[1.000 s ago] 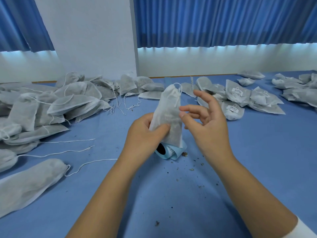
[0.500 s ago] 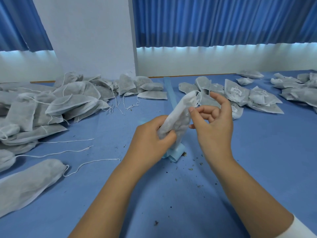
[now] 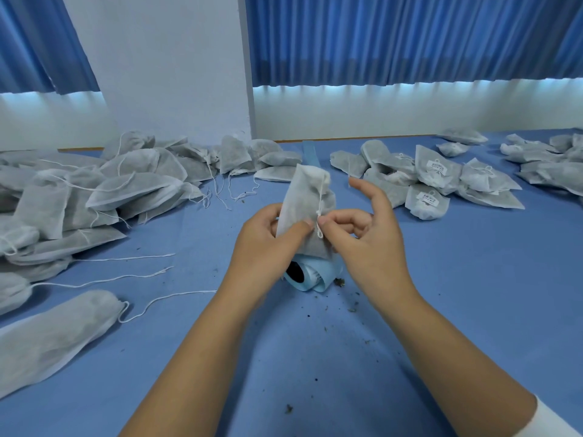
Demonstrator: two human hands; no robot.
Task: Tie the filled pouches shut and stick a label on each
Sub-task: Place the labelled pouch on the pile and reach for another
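Tying is the step, I judge: my left grip clasps the pouch upright over the roll, and my right grip pinches its string. Next, the knot needs pulling snug.

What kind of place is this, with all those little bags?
Probably a hand-packing workroom: heaps of untied pouches on a blue table, labelled pouches at right, and a label roll below the held pouch.

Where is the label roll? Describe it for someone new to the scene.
On the blue table, look mid-front, just beneath the pouch held upright. The label roll lies there on its side: the only pale blue cylinder with a dark core, amid grey pouches.
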